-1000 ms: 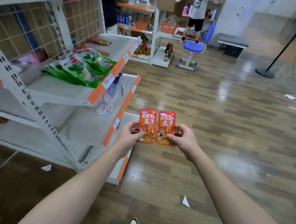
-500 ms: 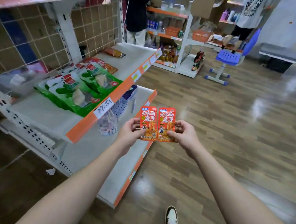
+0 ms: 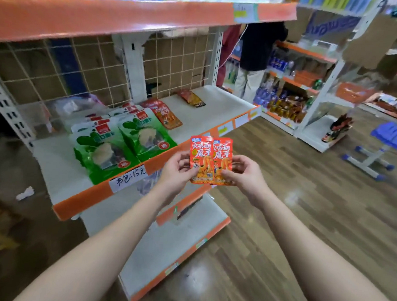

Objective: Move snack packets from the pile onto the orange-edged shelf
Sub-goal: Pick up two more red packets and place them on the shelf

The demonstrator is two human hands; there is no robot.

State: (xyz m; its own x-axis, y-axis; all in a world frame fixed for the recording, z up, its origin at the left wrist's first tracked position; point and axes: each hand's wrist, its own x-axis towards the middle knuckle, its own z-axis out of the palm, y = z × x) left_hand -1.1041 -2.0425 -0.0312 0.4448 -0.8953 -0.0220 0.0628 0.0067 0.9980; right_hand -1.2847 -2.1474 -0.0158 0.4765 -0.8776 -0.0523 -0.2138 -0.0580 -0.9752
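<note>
Two red snack packets (image 3: 212,160) were pinched upright and side by side, one in the left grip (image 3: 179,170), one in the right grip (image 3: 246,178), likely so both could be placed together. The orange-edged shelf (image 3: 83,200) lay just beyond the grips and to their left.

A blue stool (image 3: 392,137) stands on the wooden floor (image 3: 305,216) near a far bottle rack (image 3: 283,105).

orange-edged shelf (image 3: 209,111): white deck | front left: green snack packets (image 3: 113,149) overlapping, reaching the edge | middle: red packets (image 3: 165,116) flat | rear right: dark packet (image 3: 191,98) alone | edge strip: handwritten label (image 3: 128,179)
</note>
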